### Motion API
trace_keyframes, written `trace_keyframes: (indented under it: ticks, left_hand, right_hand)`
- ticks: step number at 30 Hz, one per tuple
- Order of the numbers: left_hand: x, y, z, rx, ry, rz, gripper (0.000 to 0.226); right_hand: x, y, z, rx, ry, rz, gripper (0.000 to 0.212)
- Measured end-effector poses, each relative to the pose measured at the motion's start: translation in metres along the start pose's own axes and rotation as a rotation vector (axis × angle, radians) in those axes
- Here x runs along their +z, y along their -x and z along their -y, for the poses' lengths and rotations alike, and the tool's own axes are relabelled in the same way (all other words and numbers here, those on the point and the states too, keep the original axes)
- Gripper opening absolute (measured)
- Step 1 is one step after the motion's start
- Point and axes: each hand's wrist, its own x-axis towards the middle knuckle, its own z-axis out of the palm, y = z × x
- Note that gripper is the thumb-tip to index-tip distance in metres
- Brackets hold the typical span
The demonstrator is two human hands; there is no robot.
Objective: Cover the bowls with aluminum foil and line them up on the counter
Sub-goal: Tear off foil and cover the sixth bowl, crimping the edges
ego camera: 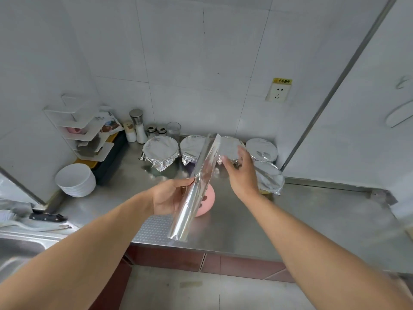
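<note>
Holding a long silver roll of aluminum foil (196, 189) tilted over the stainless steel worktop (312, 220), the left hand (169, 196) has its grip clenched round the roll's middle, thumb on top and fingers underneath. The right hand (241, 171) hovers just beside the roll's upper end with its fingers straight and relaxed, its grip released and holding nothing.

Directly below the roll, a pink round bowl (206, 203) sits uncovered on the worktop, partly hidden by the foil and the left hand. Along the back wall stand four foil-covered bowls in a row: one at the left (159, 151), a second (192, 147) beside it, a third (230, 146) partly behind the roll and the right hand, and a fourth (261, 148) at the right. A fifth foil-covered bowl (269, 179) sits in front of the fourth, nearer the worktop's edge.

At the left, a stack of white bowls (74, 180) rests near a white corner shelf rack (85, 128), with salt and spice shakers (139, 128) against the wall. A steel sink (20, 249) lies at the far left.
</note>
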Motion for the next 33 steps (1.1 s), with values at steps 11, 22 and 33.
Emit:
trace_keyframes:
  ticks: [11, 22, 33]
  left_hand:
    - [0.001, -0.004, 0.0, 0.036, 0.024, -0.091, 0.064]
    - [-0.023, 0.001, -0.001, 0.078, 0.109, -0.01, 0.061]
    - [-0.036, -0.002, -0.004, 0.031, 0.076, -0.144, 0.029]
  right_hand:
    - [0.036, 0.006, -0.012, 0.413, -0.465, 0.388, 0.08]
    - [0.07, 0.012, 0.009, 0.255, -0.383, 0.133, 0.024]
    - [0.095, 0.013, 0.027, 0.393, -0.352, 0.109, 0.04]
